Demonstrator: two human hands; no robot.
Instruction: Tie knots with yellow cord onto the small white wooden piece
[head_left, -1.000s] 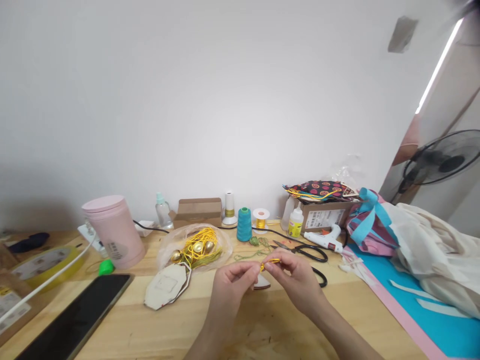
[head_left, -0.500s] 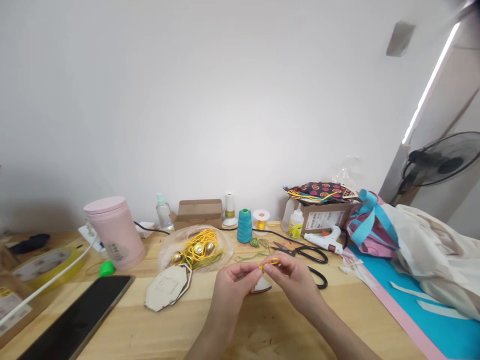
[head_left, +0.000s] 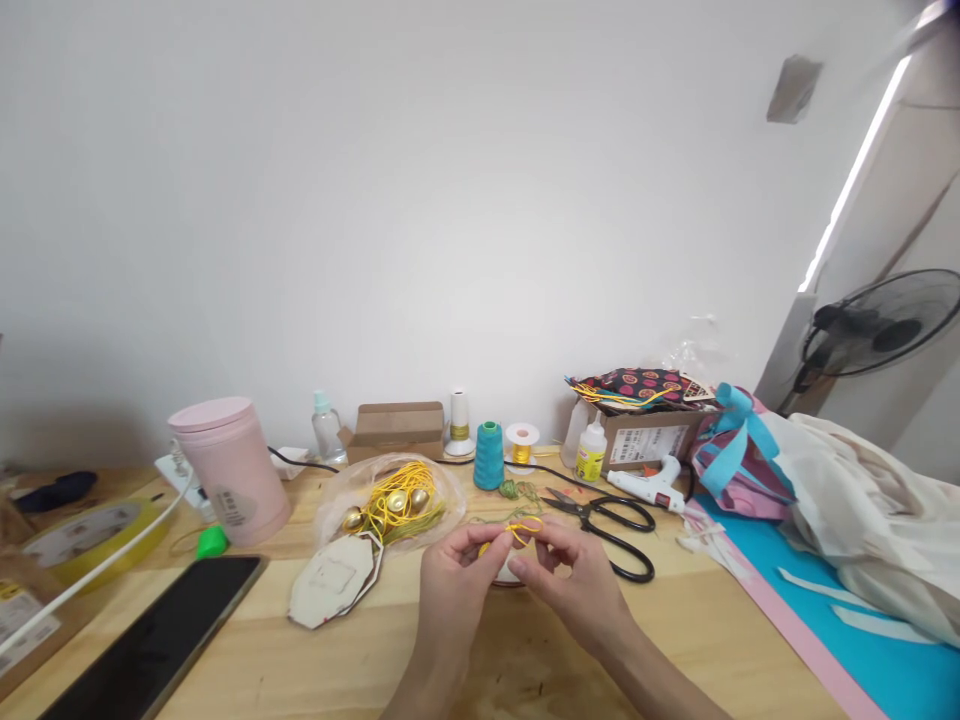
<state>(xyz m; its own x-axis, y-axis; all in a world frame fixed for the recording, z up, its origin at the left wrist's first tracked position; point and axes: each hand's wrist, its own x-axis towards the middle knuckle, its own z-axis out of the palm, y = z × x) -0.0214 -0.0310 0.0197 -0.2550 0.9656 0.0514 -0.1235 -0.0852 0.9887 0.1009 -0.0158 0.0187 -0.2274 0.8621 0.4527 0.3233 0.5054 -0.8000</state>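
Note:
A looped piece of yellow cord (head_left: pixel 523 527) is stretched between my two hands above the wooden table. My left hand (head_left: pixel 463 570) pinches it between thumb and index finger. The fingers of my right hand (head_left: pixel 574 575) are curled at the cord's other side, its thumb a little apart below. Partly hidden beneath the hands lies a white piece with a dark rim (head_left: pixel 510 574). Just beyond the fingers are green thread (head_left: pixel 514 490) and black-handled scissors (head_left: pixel 626 555), lying with their blades parted.
To the left are a bag of yellow cord and gold bells (head_left: pixel 401 500), octagonal white pieces (head_left: pixel 330 580), a phone (head_left: pixel 161 635) and a pink canister (head_left: pixel 232 475). Behind stand a teal thread cone (head_left: pixel 489 457) and glue bottle (head_left: pixel 591 452). A glue gun (head_left: pixel 649 487) lies right.
My hands have shifted slightly left, and the right thumb has come down away from the cord. The yellow loop now spreads more openly between the fingers.

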